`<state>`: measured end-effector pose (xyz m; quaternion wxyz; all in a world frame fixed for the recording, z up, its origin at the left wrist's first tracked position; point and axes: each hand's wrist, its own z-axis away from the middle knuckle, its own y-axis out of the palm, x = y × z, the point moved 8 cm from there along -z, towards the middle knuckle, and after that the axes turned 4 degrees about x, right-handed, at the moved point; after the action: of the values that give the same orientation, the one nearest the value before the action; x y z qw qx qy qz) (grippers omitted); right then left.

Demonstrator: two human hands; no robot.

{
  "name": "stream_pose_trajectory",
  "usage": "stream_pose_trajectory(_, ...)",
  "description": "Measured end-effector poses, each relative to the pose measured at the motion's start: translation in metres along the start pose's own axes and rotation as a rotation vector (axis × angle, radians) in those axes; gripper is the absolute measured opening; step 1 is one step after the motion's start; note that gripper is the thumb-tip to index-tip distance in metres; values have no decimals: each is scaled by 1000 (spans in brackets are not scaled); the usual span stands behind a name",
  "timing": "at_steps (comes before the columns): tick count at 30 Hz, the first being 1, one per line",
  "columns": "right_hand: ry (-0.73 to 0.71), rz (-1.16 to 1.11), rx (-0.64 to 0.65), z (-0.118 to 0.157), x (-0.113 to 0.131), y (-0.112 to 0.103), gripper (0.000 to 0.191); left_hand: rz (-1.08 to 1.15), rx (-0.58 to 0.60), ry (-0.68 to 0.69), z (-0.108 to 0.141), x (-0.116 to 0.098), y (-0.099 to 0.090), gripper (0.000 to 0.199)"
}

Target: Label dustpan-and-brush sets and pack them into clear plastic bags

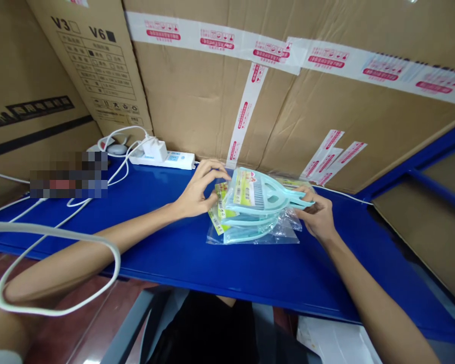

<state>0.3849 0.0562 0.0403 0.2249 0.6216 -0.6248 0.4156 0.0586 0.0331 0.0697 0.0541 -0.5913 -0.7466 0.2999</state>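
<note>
Several light-blue dustpan and brush sets (pixel 273 194) in clear plastic bags lie stacked on a blue table. Yellow-green printed label cards show at their left ends. My right hand (pixel 318 212) is closed round the handles at the right end of the stack. At the opposite end is my left hand (pixel 199 192), its thumb and fingers curved but apart. Its fingertips are close to the bag edges and label cards; whether they touch, I cannot tell.
White cables (pixel 76 217) run over the left side, one looping in front of my left forearm. A power strip (pixel 163 157) with a plugged-in adapter (pixel 154 149) lies at the back. Large taped cardboard boxes (pixel 197 96) wall the rear. A blue metal frame (pixel 413 156) stands right.
</note>
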Motion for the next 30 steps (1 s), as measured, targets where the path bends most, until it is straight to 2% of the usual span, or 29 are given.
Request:
stream_pose_trajectory(2, 1, -16, 15, 0, 1, 3, 41, 10, -12, -22, 2, 3, 1, 35)
stream_pose_trajectory(6, -5, -42, 18, 1, 2, 4, 40, 67, 54, -42, 3, 5, 7, 34)
stream_pose_trajectory(13, -19, -37, 36, 0, 4, 6, 43, 34, 132, -4, 7, 4, 14, 64)
stream_pose_trajectory(15, -10, -36, 41, 0, 4, 7, 42, 35, 145, 6, 8, 6, 16, 67)
stream_pose_trajectory(24, 26, -53, 17, 0, 3, 9, 42, -72, 23, 105, 6, -2, 8, 36)
stream_pose_trajectory(30, 45, -45, 14, 1, 0, 7, 44, -125, 4, 99, 4, -6, 4, 24)
